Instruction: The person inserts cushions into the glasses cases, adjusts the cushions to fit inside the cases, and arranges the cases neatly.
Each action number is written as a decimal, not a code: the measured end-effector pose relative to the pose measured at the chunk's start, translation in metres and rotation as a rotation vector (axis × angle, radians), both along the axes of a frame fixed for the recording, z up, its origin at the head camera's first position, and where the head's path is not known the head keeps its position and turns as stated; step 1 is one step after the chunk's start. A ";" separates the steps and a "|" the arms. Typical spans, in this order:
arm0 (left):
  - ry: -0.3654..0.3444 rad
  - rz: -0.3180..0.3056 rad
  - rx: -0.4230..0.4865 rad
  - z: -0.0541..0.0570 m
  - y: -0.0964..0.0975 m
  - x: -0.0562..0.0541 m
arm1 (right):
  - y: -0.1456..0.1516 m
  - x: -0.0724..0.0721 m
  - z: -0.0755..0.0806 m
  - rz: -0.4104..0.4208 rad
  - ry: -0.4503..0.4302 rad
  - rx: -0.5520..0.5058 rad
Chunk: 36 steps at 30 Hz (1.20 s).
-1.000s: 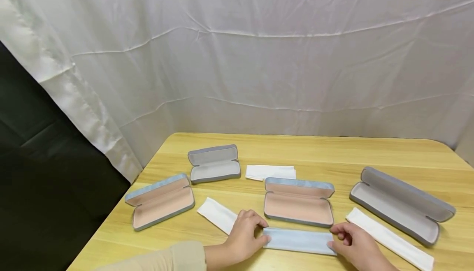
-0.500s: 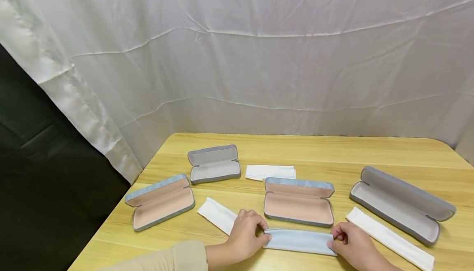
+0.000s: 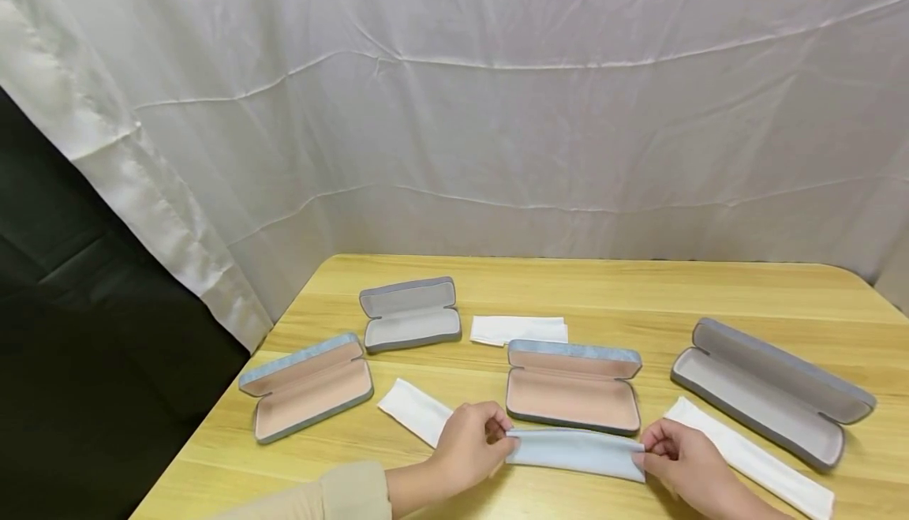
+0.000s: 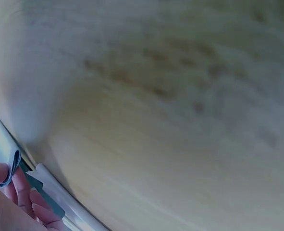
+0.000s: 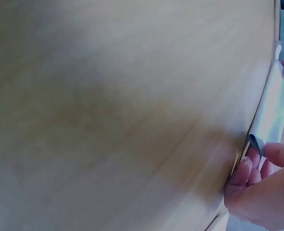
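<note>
Fingers of our left hand (image 3: 465, 447) and right hand (image 3: 685, 461) pinch opposite ends of folded pale-blue cloth strip (image 3: 574, 452); we judge two-ended hold keeps folds together, strip straight. Strip sits just in front of open blue-lidded oblong case with pink lining (image 3: 571, 402), lid tipped back, so lining faces us. White folded cloth strip (image 3: 753, 461) lies beside right hand on wooden bench (image 3: 710, 291), near open grey oblong case (image 3: 756, 405).
</note>
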<state>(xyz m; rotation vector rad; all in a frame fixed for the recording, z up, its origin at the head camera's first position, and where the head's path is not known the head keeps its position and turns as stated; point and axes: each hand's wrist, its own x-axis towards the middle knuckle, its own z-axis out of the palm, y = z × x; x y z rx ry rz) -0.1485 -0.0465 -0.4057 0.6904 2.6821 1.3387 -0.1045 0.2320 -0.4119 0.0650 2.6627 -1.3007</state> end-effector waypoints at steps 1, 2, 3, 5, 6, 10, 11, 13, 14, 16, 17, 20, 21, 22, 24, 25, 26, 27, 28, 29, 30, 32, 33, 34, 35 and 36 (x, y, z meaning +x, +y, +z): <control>-0.013 -0.001 0.018 0.000 0.000 0.000 | 0.001 0.000 0.001 0.003 -0.002 -0.018; -0.029 0.004 0.032 0.001 0.001 -0.001 | 0.002 0.000 0.001 0.002 -0.005 -0.033; -0.043 0.007 0.047 0.002 0.001 -0.001 | 0.003 0.000 0.001 -0.001 -0.008 -0.048; -0.063 0.018 0.069 0.002 0.002 -0.002 | 0.004 0.000 0.001 -0.007 -0.011 -0.069; -0.074 0.024 0.082 0.002 0.003 -0.002 | 0.005 -0.001 0.002 -0.010 -0.011 -0.083; -0.106 0.019 0.147 0.003 0.005 -0.008 | 0.007 -0.003 0.005 -0.014 -0.024 -0.157; -0.114 0.019 0.162 0.003 0.006 -0.010 | 0.007 -0.004 0.006 -0.011 -0.028 -0.179; -0.123 0.016 0.189 0.004 0.006 -0.015 | 0.007 -0.005 0.009 -0.016 -0.032 -0.202; -0.127 0.019 0.196 0.005 0.006 -0.017 | 0.007 -0.006 0.010 -0.020 -0.033 -0.208; -0.131 0.030 0.210 0.005 0.007 -0.021 | 0.006 -0.009 0.012 -0.023 -0.017 -0.209; -0.131 0.036 0.217 0.005 0.007 -0.024 | 0.006 -0.010 0.012 -0.023 -0.005 -0.205; -0.124 0.039 0.227 0.004 0.008 -0.029 | 0.004 -0.014 0.013 -0.024 0.034 -0.197; -0.124 0.038 0.231 0.004 0.008 -0.030 | 0.003 -0.015 0.013 -0.030 0.042 -0.199; -0.123 0.035 0.231 0.003 0.008 -0.031 | 0.003 -0.016 0.013 -0.038 0.051 -0.199; -0.118 0.037 0.230 0.003 0.009 -0.034 | 0.001 -0.018 0.013 -0.057 0.061 -0.207; -0.113 0.040 0.229 0.003 0.010 -0.036 | 0.001 -0.019 0.013 -0.072 0.063 -0.210; -0.109 0.044 0.228 0.002 0.010 -0.037 | 0.000 -0.020 0.013 -0.086 0.058 -0.218; -0.103 0.051 0.225 0.002 0.011 -0.039 | -0.001 -0.021 0.012 -0.098 0.054 -0.225; -0.094 0.056 0.220 0.002 0.012 -0.041 | -0.001 -0.022 0.012 -0.107 0.049 -0.236; -0.088 0.063 0.216 0.001 0.012 -0.043 | -0.002 -0.023 0.011 -0.119 0.042 -0.248; -0.080 0.068 0.212 0.001 0.013 -0.044 | -0.002 -0.024 0.011 -0.129 0.036 -0.256; -0.063 0.077 0.202 0.000 0.014 -0.047 | -0.002 -0.027 0.011 -0.146 0.027 -0.264; -0.056 0.083 0.195 -0.001 0.015 -0.048 | -0.002 -0.028 0.010 -0.150 0.026 -0.265; -0.052 0.089 0.190 -0.001 0.015 -0.050 | -0.002 -0.029 0.010 -0.158 0.029 -0.265; -0.044 0.096 0.185 -0.002 0.016 -0.051 | -0.002 -0.030 0.010 -0.164 0.032 -0.261; -0.037 0.102 0.181 -0.002 0.017 -0.052 | -0.002 -0.031 0.010 -0.168 0.035 -0.258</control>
